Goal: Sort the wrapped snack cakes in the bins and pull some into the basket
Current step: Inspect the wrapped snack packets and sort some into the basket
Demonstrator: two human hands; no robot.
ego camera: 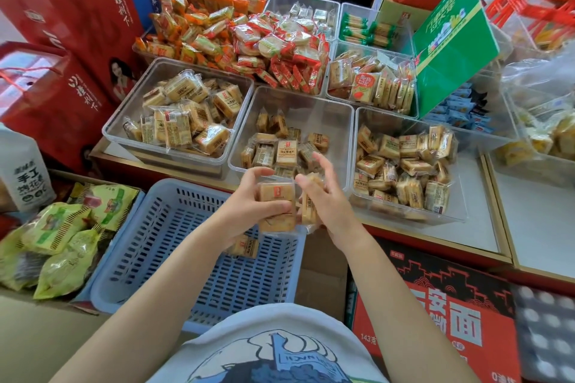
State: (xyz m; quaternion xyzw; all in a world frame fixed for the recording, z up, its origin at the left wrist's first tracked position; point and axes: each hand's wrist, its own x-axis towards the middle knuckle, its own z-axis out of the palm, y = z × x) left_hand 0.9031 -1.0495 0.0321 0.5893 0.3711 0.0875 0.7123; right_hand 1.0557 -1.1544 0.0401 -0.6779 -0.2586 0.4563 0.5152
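Right now you are holding a small stack of wrapped cakes (277,207) over the far right corner of the blue basket (174,246), just in front of the middle bin (289,134). Your left hand (255,205) is closing its grip around the stack, thumb lying across the front wrapper and fingers curling over the top edge. Your right hand (323,196) is pressing against the right side of the same bundle, pinching another cake (308,208) held on edge (the index finger is lifting free, pointing up toward the bin).

One loose cake (245,247) is lying in the basket, directly under your left wrist. The middle bin is sitting on the table (479,227) about half full, its cakes gathered toward the near side. The left bin (177,109) and the right bin (404,165) are both holding fuller piles of similar tan cakes.

Behind them, orange and red packets (236,28) are heaping up in a mound. Green bags (62,236) are lying to the left of the basket, and a red noodle carton (435,314) is standing below the table to your right.
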